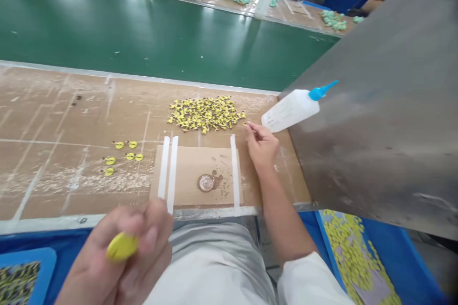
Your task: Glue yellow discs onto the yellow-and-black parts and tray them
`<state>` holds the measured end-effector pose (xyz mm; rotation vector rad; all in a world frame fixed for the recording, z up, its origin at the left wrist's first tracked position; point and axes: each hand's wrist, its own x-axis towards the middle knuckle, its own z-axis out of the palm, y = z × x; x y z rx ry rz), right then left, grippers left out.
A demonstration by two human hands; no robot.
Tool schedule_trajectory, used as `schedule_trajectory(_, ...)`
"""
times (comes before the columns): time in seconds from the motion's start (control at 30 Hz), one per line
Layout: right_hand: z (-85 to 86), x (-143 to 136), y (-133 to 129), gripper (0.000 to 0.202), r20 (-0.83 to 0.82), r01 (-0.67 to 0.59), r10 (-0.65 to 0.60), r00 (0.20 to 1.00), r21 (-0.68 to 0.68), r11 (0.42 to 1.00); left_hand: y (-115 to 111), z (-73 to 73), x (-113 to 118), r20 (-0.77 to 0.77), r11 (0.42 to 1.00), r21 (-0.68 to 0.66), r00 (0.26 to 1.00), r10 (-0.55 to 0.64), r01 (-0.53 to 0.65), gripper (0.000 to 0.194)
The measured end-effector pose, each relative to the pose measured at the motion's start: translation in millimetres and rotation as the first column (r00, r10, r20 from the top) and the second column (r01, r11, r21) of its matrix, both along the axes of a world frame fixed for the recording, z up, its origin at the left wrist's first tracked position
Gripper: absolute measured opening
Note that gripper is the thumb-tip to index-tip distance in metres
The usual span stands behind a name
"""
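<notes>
Close to the camera, my left hand is closed around a small yellow disc-shaped piece, pinched between thumb and fingers. My right hand reaches to the right end of a pile of tiny yellow-and-black pieces. Its thumb and forefinger are pressed together at a small yellow piece; the hold itself is too small to make out. Below the pile lies a cardboard sheet taped down with white strips, bearing a small round dish of clear liquid with wet spots beside it.
A white squeeze bottle with a blue nozzle leans against the metal panel. Several yellow pieces lie left of the cardboard. Blue trays of parts sit below the table on both sides. A green belt runs behind.
</notes>
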<state>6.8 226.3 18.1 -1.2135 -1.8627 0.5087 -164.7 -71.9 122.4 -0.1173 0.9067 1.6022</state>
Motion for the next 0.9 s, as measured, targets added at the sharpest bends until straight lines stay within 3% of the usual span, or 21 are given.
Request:
schedule_trajectory(0.03,3.4,2,-5,0.030,-0.021,-0.032,0.033,0.999,0.035,0.999,15,6.5,-1,0.015,0.996,0.060,0.998,0.064,-0.064,0.014)
schedule_trajectory(0.1,11.8,7,-15,0.026,0.001,-0.111,0.111,0.994,0.099,0.989,34,4.3,-6,-0.007,0.988,0.069,0.990,0.139,-0.138,0.018)
schedule_trajectory(0.2,25.1,14,-29,0.021,0.161,-0.254,0.232,0.959,0.131,0.958,40,-22.7,-15,-0.067,0.981,0.000,0.978,0.196,-0.196,0.026)
schedule_trajectory(0.3,31.3,19,-40,0.019,0.325,-0.383,0.339,0.883,0.079,0.920,37,-50.1,-21,-0.094,0.977,-0.050,0.975,0.203,-0.208,0.027)
schedule_trajectory(0.5,19.7,22,-51,0.020,0.488,-0.473,0.423,0.763,-0.023,0.881,48,-71.3,-24,-0.078,0.986,-0.006,0.983,0.167,-0.168,0.030)
schedule_trajectory(0.63,11.1,21,-54,0.019,0.435,-0.463,0.407,0.803,0.025,0.886,56,-78.4,-25,-0.056,0.988,0.031,0.987,0.153,-0.152,0.030)
schedule_trajectory(0.9,7.3,19,-63,0.012,0.131,-0.312,0.302,0.944,0.059,0.948,65,-90.0,-22,-0.106,0.989,0.055,0.984,0.142,-0.136,0.028)
